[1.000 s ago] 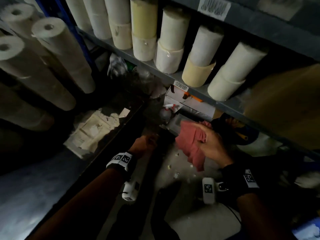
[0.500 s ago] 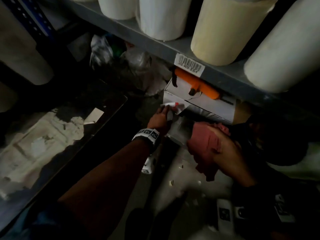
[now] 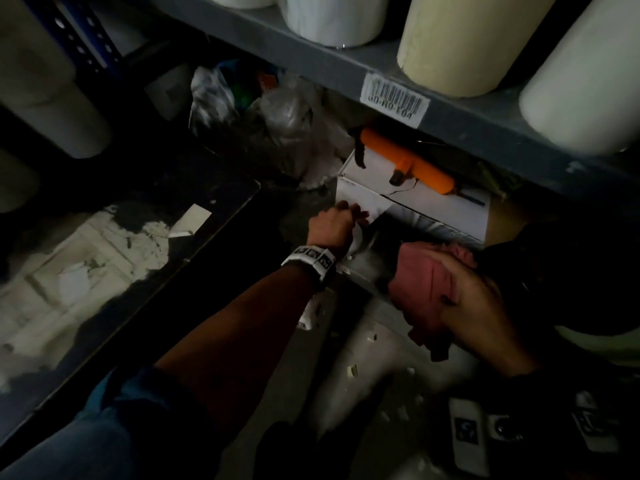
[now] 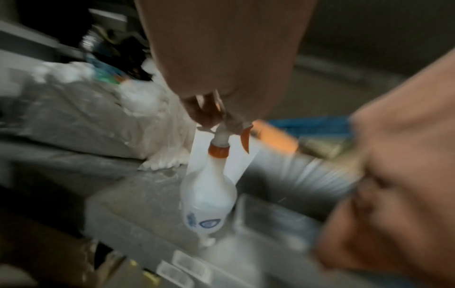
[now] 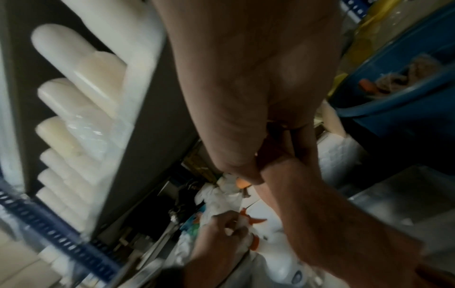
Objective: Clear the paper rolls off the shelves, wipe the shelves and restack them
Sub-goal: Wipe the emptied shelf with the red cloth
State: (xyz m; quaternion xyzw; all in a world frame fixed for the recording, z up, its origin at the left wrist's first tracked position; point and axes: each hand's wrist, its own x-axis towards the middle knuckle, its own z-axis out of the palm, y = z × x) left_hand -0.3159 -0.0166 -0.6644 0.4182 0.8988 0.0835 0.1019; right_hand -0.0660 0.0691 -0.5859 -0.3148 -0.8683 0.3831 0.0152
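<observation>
My left hand (image 3: pixel 334 225) (image 4: pixel 209 111) grips the top of a white spray bottle (image 4: pixel 209 194) with an orange collar and trigger, which stands on the low grey shelf (image 4: pixel 138 196). In the right wrist view the left hand (image 5: pixel 221 228) closes round the spray bottle (image 5: pixel 283 259) at its head. A pink cloth (image 3: pixel 422 289) is bunched in my right hand (image 3: pixel 464 306), just right of the bottle. Cream and white paper rolls (image 3: pixel 460 39) stand on the grey shelf (image 3: pixel 329 67) above; the paper rolls (image 5: pixel 74 109) also show in the right wrist view.
A white box (image 3: pixel 415 199) with an orange-handled tool (image 3: pixel 408 166) on it sits under the shelf. Crumpled plastic bags (image 3: pixel 273 123) lie at the back. A dark board with torn paper (image 3: pixel 86 258) lies left. A blue tub (image 5: pixel 399 74) is at the right. More rolls (image 3: pixel 52 109) stand left.
My left hand reached forward under the shelf and took hold of the spray bottle's head. The view dropped closer to the low shelf. My right hand kept the pink cloth.
</observation>
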